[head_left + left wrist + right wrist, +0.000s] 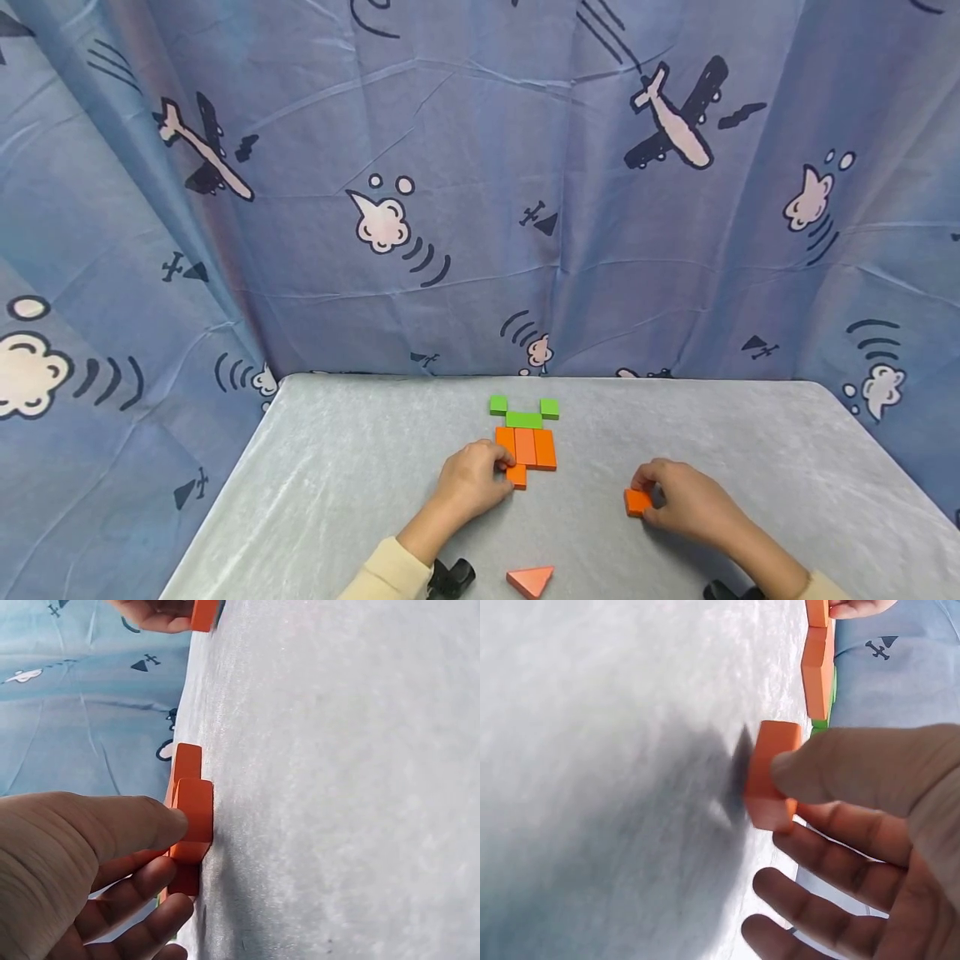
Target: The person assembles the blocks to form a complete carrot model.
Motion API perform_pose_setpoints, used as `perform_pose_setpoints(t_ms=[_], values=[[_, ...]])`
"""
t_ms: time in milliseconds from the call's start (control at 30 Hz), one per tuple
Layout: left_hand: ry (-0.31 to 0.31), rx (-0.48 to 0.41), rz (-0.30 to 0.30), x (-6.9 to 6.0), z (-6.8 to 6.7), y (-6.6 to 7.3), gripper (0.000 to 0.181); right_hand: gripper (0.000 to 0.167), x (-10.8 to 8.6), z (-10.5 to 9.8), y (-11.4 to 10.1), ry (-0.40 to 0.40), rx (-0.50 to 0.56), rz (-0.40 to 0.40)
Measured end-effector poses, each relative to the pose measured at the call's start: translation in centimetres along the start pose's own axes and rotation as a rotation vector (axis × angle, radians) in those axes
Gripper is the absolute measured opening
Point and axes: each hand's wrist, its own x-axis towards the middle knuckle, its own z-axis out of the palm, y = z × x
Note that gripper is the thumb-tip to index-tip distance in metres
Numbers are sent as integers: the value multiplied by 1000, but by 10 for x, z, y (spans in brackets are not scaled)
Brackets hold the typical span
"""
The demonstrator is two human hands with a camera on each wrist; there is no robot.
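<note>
My left hand [471,479] pinches a small orange block [517,477] between thumb and forefinger. That block touches the near side of three orange rectangular blocks [526,448] laid side by side. Beyond them lie a green rectangular block [523,420] and two green squares, one at each far corner: the left square [498,405] and the right square [550,408]. Over to the right, my right hand [690,500] holds another small orange block [771,774] by thumb and forefinger, close above the tabletop, with a shadow beside it; whether it touches the cloth I cannot tell.
A salmon-coloured triangular block [531,581] lies near the front of the pale cloth-covered table [330,483]. A blue curtain [465,167] printed with airplanes and clouds hangs behind the table and along its sides. Black wrist gear [452,578] shows below the left sleeve.
</note>
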Motion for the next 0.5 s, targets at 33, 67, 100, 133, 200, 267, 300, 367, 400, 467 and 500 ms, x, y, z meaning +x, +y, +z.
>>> perform_pose_setpoints(t_ms=[33,67,100,133,200,267,300,367,400,467,500], values=[[-1,0,0,0,0,0,18,26,1,0,-2,4,3,-2],[-1,-3,1,0,0,0,18,26,2,0,-4,10,4,-15],[-3,-6,0,0,0,0,18,26,3,0,-6,17,9,-23],[-3,-8,-1,0,0,0,18,26,4,1,-8,23,9,-29],[-4,-12,-5,-1,-1,1,17,27,7,1,-15,33,14,-43],[-3,-15,-6,-1,-1,1,17,27,11,2,-21,42,21,-52],[-4,-16,-9,-1,-1,1,17,26,13,3,-25,46,29,-52],[-3,-17,-11,-2,-1,2,17,26,17,4,-31,56,34,-71],[-3,-17,-12,-2,-1,2,17,26,19,5,-34,65,35,-91],[2,-18,-12,-2,-1,2,16,25,23,7,-40,78,35,-132],[1,-20,-15,-2,-1,2,16,25,25,9,-43,85,32,-151]])
